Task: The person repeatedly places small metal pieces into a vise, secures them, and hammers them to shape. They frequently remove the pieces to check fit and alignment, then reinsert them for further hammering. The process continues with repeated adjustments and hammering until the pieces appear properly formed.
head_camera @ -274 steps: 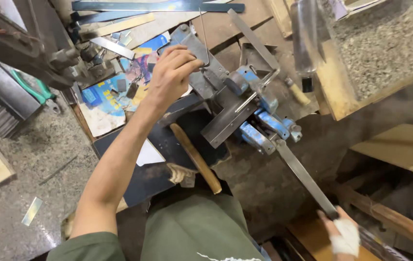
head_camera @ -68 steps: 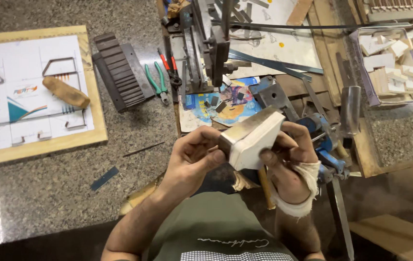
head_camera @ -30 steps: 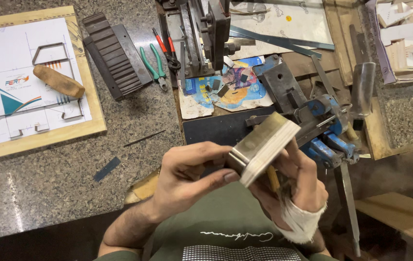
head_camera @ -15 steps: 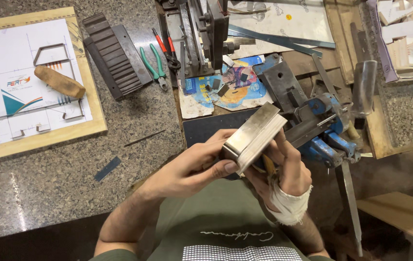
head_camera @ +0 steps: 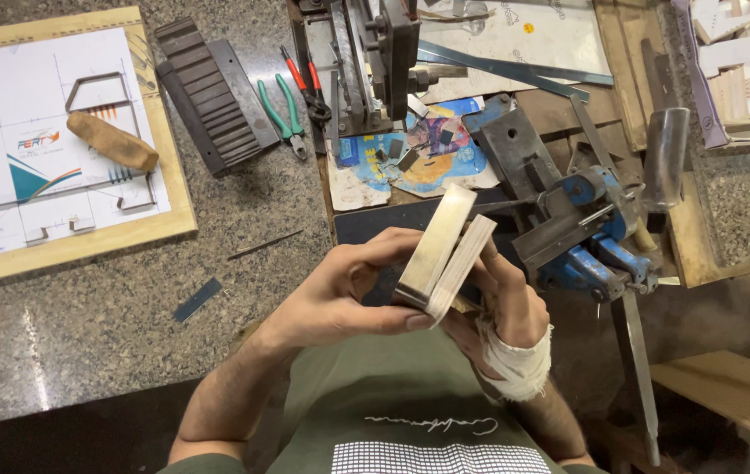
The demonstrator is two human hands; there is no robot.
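The pale wooden block (head_camera: pixel 442 254) is being clamped between the left hand (head_camera: pixel 340 294) and the bandaged right hand (head_camera: pixel 502 303), above the lap. If tilted further, it is probably risking slipping onto the blue vise (head_camera: pixel 590 250).

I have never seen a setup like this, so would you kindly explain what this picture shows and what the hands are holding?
One camera sits on a person's head and looks down at their two bare hands; there is no robot. The left hand and the right hand, bandaged at the wrist, together hold a pale wooden block tilted on edge. Beyond it stands a blue metal bench tool. On the granite worktop lie green-handled pliers, a ridged dark block and a framed printed board with a wooden handle on it.
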